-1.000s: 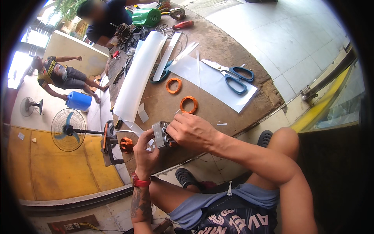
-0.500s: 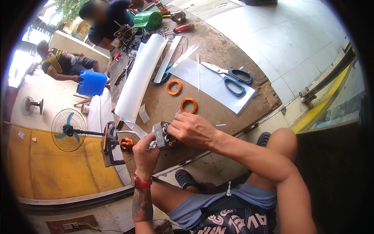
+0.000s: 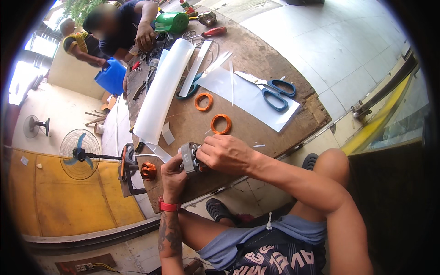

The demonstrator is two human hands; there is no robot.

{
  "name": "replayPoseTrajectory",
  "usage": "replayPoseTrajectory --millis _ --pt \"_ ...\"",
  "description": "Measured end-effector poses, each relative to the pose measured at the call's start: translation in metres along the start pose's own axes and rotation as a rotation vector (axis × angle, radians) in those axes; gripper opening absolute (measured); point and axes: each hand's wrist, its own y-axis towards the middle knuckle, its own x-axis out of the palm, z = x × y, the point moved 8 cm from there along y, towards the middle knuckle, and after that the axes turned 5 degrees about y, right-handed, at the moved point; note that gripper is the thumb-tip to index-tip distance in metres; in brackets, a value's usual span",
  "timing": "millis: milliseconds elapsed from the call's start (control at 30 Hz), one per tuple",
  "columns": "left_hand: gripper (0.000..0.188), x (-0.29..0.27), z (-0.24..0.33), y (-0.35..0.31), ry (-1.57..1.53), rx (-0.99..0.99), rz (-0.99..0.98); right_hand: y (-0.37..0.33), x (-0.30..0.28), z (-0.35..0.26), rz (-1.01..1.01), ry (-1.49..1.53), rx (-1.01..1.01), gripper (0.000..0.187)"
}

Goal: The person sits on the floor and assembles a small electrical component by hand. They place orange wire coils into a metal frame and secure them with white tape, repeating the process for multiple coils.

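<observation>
A grey motor stator [image 3: 188, 158] is gripped on its left side by my left hand [image 3: 173, 176], held over the near edge of the wooden table. My right hand [image 3: 223, 153] is closed at the stator's other side, fingers pressed against its inner slots; whatever is pinched there is hidden. Just beyond my right knuckles lies an orange copper wire coil [image 3: 221, 123], with a second coil [image 3: 203, 102] farther back. To the left of my left hand sits an orange copper winding [image 3: 148, 171].
A rolled translucent plastic sheet [image 3: 164, 94], a flat sheet [image 3: 256, 103], blue-handled scissors [image 3: 275, 94] and a second pair [image 3: 195, 85] cover the worktable [image 3: 298, 68]. A co-worker's hand [image 3: 145, 36] is at the far end near a green housing [image 3: 172, 22]. Left stands a fan [image 3: 79, 154].
My hands stay at the stator with only slight shifts, the left wrist turning a little. At the back, the co-worker's arm now reaches over the table; another person stands up with the blue container.
</observation>
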Motion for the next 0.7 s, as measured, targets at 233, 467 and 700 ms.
replayPoseTrajectory --millis 233,467,700 --pt "0.034 0.005 0.006 0.010 0.069 0.155 0.074 0.000 -0.004 0.001 -0.009 -0.002 -0.010 0.007" --pt "0.035 0.002 0.010 0.011 0.063 0.046 0.008 0.001 -0.002 0.002 0.003 0.044 0.025 0.008" --pt "0.033 -0.006 0.023 0.014 0.288 0.195 -0.048 0.000 0.002 0.009 -0.038 0.107 0.115 0.014"
